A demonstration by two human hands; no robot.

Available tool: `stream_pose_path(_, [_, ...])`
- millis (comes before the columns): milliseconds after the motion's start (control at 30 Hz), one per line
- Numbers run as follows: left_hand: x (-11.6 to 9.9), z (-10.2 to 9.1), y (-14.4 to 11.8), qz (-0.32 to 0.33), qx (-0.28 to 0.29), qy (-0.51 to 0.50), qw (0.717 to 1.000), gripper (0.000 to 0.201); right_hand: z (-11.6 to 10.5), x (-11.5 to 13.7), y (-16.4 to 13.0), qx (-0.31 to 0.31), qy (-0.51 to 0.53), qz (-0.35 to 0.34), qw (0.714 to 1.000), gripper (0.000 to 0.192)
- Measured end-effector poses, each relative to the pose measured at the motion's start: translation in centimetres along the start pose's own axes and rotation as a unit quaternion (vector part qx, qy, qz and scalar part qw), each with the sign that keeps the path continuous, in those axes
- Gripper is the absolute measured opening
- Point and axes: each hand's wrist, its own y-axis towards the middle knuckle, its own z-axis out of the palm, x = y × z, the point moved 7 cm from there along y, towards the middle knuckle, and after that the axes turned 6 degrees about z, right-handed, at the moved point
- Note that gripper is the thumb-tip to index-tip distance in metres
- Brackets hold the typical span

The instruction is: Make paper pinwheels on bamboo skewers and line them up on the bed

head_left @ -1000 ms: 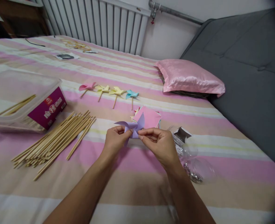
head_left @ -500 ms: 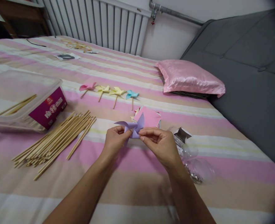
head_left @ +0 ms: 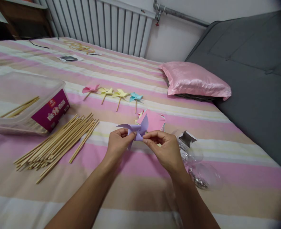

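Head view: I see the left hand (head_left: 118, 144) firmly pinching a lilac folded-paper pinwheel (head_left: 137, 128), thumb near its middle; the right hand (head_left: 166, 148), fingertips closed, pinches its right edge. Their grip has hardly shifted, so the folds stay gathered. Just beyond lies a pink-topped paper stack (head_left: 154, 121).
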Motion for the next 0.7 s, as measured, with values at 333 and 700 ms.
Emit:
stream_pose_path(333, [-0.3,0.5,-0.3,0.015,0.017,0.020,1.000,0.014,0.3,1.0,-0.4,-0.037,-0.096,-0.089,0.991,0.005])
stream_pose_path(700, [-0.8,0.8,-0.3,0.055,0.043,0.015,0.997,0.014,-0.1,1.7,-0.7,-0.083,-0.117,-0.141,0.980,0.008])
